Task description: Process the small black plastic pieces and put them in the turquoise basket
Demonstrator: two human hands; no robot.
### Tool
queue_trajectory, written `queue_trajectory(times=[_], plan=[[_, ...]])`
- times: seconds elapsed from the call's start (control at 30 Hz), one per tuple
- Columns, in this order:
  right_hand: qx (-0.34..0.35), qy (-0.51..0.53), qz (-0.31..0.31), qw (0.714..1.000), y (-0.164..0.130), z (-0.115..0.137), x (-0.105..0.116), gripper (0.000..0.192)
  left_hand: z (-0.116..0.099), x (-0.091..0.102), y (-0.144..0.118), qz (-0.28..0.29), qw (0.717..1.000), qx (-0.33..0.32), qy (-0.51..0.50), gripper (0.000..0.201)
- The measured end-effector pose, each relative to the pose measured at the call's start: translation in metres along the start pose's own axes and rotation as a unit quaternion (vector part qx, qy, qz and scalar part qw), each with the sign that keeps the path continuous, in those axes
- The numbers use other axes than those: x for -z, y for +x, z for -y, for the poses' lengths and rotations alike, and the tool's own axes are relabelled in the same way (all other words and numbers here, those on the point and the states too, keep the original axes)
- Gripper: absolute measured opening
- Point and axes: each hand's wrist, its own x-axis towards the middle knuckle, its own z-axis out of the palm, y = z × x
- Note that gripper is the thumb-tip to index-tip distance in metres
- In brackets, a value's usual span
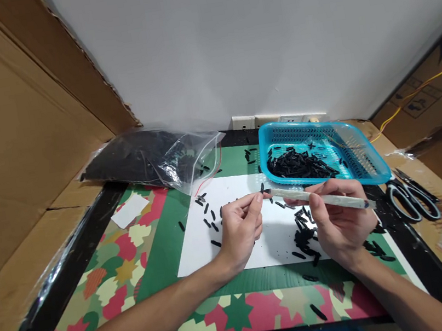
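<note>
My left hand point(239, 230) is closed in a pinch on a small black strip point(262, 187), held above a white sheet of paper point(202, 259). In my right hand point(346, 224) is a slim, whitish pen-shaped tool point(340, 200), gripped between thumb and fingers. Its dark tip meets the strip at my left fingertips; what kind of tip it is does not show. Loose black strips lie scattered over the paper, with a denser cluster point(305, 241) below my right hand.
A blue plastic basket point(375, 159) holds many black strips. Black-handled scissors point(413, 200) lie to its right. At the back left rests a clear zip bag point(141, 158) of dark material. A small white card point(129, 210) lies on the patterned mat point(108, 276). Cardboard point(19, 123) stands at left.
</note>
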Motion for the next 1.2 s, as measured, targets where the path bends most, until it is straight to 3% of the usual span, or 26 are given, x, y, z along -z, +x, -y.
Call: queue_trajectory(times=[0.27,0.47,0.67,0.83,1.0,1.13,1.2], plan=[[-0.016,-0.047,0.054,0.997,0.002,0.000,0.005,0.015,-0.001,-0.003,-0.001,-0.018,0.999,-0.019,0.023,0.048],[-0.119,-0.003,0.091,0.989,0.014,0.007,0.003,0.004,-0.001,-0.002,-0.005,0.027,0.999,-0.012,0.036,0.047],[-0.252,0.092,0.122,0.956,0.023,0.004,0.003,0.025,-0.004,-0.002,-0.006,0.042,0.999,-0.006,0.030,0.046],[-0.294,0.144,0.153,0.932,0.021,0.001,0.001,0.036,-0.005,0.000,-0.005,0.055,0.998,-0.001,0.034,0.044],[-0.216,0.016,0.206,0.954,0.019,0.009,0.005,0.031,-0.005,0.002,-0.003,0.059,0.997,-0.013,0.056,0.040],[-0.084,-0.085,0.262,0.958,0.014,0.011,0.005,0.009,-0.003,0.002,-0.002,0.046,0.996,-0.022,0.073,0.039],[0.010,-0.135,0.277,0.951,0.011,0.008,0.003,0.015,-0.001,0.002,-0.001,0.038,0.994,-0.033,0.100,0.041]])
